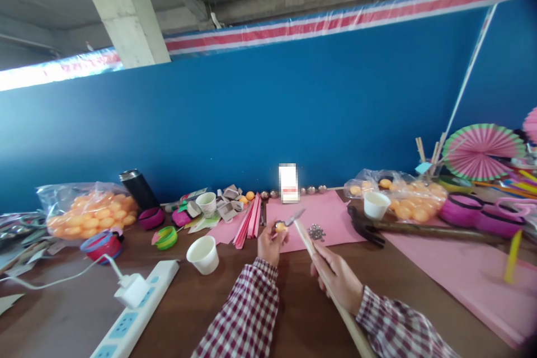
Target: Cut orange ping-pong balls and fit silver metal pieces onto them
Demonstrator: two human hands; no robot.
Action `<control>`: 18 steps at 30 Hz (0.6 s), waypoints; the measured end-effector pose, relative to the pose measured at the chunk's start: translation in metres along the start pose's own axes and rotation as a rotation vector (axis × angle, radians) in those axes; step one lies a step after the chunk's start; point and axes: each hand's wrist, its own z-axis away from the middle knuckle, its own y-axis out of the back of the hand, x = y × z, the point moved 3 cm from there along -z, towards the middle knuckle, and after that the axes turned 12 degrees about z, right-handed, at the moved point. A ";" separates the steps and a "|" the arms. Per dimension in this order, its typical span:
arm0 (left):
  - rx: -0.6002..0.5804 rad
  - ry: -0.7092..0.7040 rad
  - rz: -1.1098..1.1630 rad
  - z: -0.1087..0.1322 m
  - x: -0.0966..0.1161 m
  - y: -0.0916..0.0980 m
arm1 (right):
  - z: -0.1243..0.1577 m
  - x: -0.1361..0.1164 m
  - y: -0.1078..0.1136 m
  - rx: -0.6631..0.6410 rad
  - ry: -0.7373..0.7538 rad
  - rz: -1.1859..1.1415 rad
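My left hand (272, 243) pinches a small orange ball (281, 227) over the front left of a pink sheet (335, 215). My right hand (338, 277) is wrapped around the pale wooden handle of what looks like a hammer (307, 240). Its narrow grey metal head lies across the far end, right beside the ball; whether they touch I cannot tell. A heap of small shiny metal pieces (316, 232) sits on the sheet, to the right of the head. Folded pink paper strips (249, 222) lie left of the sheet.
A white power strip (136, 307) and a white cup (203, 254) stand at left. Bags of orange balls (94, 215) (413, 201) flank the table. A dark-headed hammer (369, 228) lies at right beside another cup (376, 205). A blue partition (251, 123) rises behind.
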 end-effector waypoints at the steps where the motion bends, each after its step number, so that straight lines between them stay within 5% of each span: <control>1: -0.001 0.021 0.042 0.001 0.001 -0.002 | 0.000 0.000 0.000 -0.006 -0.008 -0.002; 6: 0.066 0.051 0.135 0.005 0.006 -0.006 | 0.001 -0.003 0.003 0.068 0.013 -0.096; 18: -0.010 0.153 0.266 0.010 0.005 -0.011 | -0.003 0.000 0.002 -0.025 -0.031 -0.151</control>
